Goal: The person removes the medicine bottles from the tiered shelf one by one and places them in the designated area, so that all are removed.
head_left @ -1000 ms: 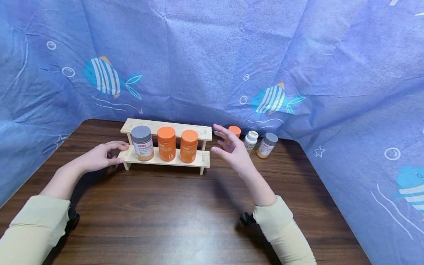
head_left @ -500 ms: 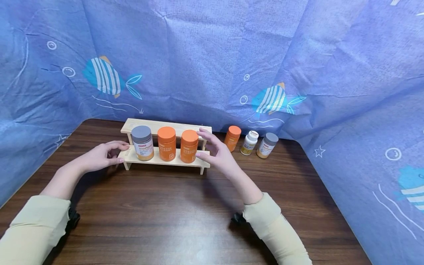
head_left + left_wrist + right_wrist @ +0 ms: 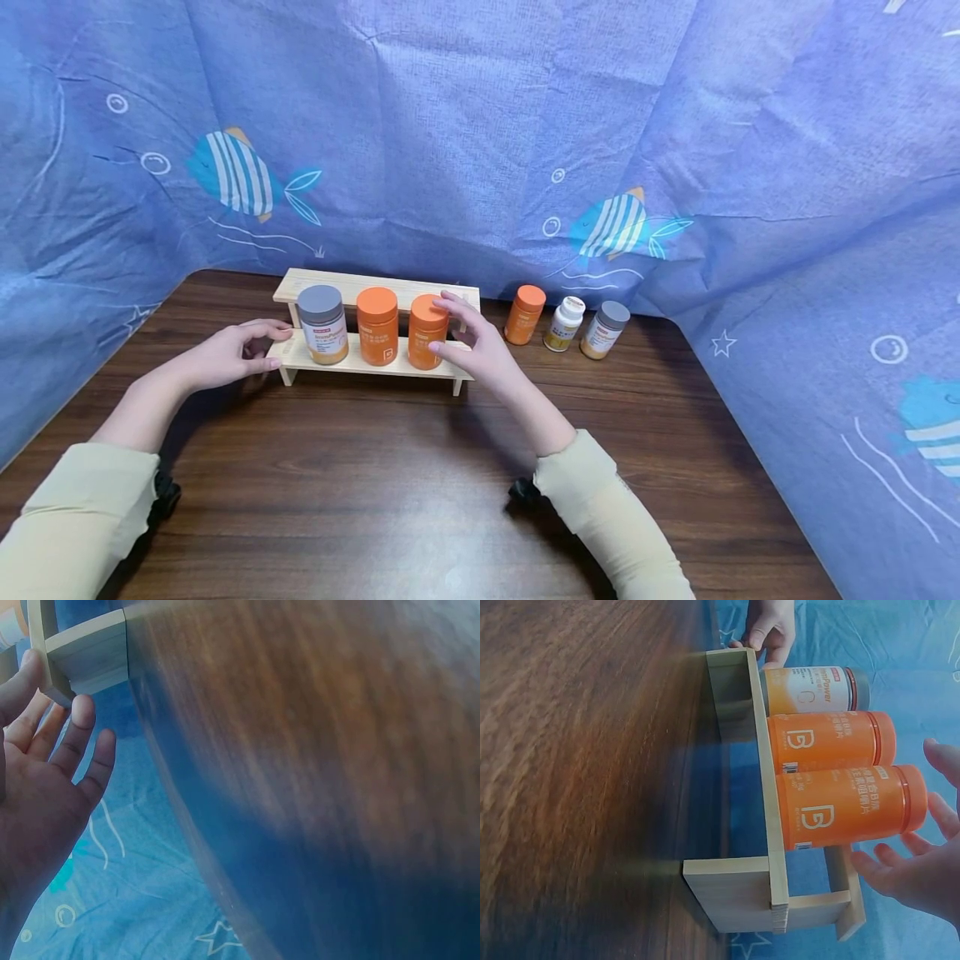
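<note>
My left hand (image 3: 228, 354) pinches the left end of the lower step of a two-tier wooden rack (image 3: 457, 362), thumb in front and fingers behind. In the left wrist view, the thumb and fingertips lie at the rack's end (image 3: 94, 656). My right hand (image 3: 476, 346) is at the right-hand orange bottle (image 3: 423, 333), its spread fingers by the cap and its thumb overlapping the front. The right wrist view shows this bottle (image 3: 847, 806) upright on the step, fingertips close to its orange cap. Beside it stand another orange bottle (image 3: 377, 327) and a grey-capped bottle (image 3: 322, 325).
Right of the rack, an orange bottle (image 3: 525, 315), a small white-capped bottle (image 3: 565, 323) and a grey-capped bottle (image 3: 604, 331) stand on the brown wooden table (image 3: 360, 492). A blue fish-print cloth (image 3: 465, 133) hangs behind and at the sides.
My right hand has moved left, from in front of the orange bottle on the table to the right-hand orange bottle on the rack. My left hand stays at the rack's end.
</note>
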### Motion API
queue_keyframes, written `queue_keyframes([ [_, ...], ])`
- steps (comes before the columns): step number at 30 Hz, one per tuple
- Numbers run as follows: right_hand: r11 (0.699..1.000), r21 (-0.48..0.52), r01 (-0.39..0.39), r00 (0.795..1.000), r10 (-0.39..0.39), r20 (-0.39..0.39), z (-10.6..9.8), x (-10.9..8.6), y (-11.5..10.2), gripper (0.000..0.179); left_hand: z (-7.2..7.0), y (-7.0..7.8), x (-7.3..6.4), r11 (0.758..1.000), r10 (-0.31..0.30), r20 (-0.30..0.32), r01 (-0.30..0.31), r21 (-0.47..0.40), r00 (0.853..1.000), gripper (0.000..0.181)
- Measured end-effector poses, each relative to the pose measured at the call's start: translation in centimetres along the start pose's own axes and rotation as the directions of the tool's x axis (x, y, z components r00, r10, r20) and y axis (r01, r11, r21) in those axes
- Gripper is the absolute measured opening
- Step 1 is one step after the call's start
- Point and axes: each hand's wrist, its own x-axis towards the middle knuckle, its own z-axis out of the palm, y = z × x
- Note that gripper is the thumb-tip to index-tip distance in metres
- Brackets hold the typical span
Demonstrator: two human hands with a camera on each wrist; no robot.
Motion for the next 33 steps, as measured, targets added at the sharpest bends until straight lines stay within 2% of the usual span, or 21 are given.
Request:
queue_keyframes([
  [13, 0.998, 0.051, -0.030, 0.999, 0.031, -0.033, 0.6, 1.4, 1.0, 0.049, 0.2, -0.3, 0.0, 1.000, 0.017, -0.006, -0.017, -0.023, 1.000, 0.035],
  [21, 0.998, 0.038, -0.059, 0.995, 0.061, -0.076, 0.6, 1.8, 1.1, 0.042, 0.2, -0.3, 0.0, 1.000, 0.014, -0.002, -0.014, -0.022, 1.000, 0.035],
  [33, 0.998, 0.034, -0.060, 0.995, 0.062, -0.076, 0.5, 2.0, 0.9, 0.042, 0.1, -0.4, 0.1, 0.999, 0.001, -0.001, -0.001, -0.042, 1.000, 0.037],
])
